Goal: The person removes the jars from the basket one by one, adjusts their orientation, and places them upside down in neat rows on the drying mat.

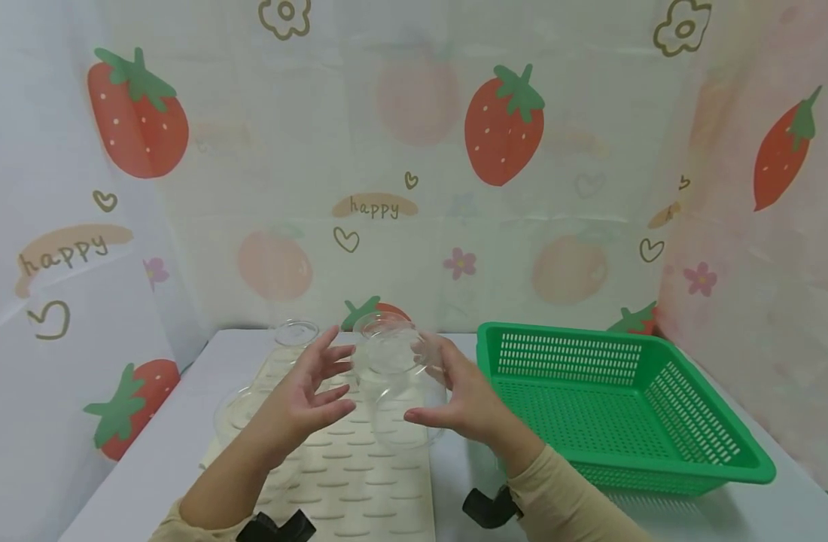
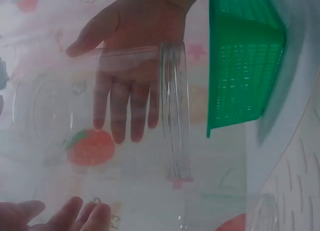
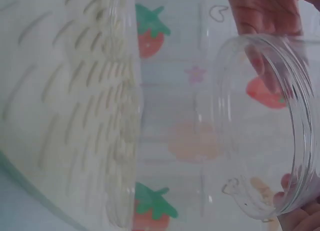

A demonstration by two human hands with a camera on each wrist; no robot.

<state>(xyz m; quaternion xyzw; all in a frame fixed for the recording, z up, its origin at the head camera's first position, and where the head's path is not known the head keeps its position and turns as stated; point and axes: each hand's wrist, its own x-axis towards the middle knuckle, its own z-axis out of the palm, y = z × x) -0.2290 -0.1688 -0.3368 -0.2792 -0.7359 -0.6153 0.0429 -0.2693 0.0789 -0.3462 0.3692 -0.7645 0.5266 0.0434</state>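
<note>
A clear plastic jar is held in the air over a cream ribbed mat. My right hand grips it from the right, thumb low and fingers behind it. In the right wrist view the jar shows its round rim with fingers at its edge. My left hand hovers just left of the jar, fingers straight and spread; whether it touches I cannot tell. The left wrist view looks through the jar at the right hand, with my left fingertips at the bottom.
More clear jars stand on the mat: one at the back left, one at the left, one behind the held jar. A green perforated basket sits to the right on the white table. Strawberry-print cloth walls surround it.
</note>
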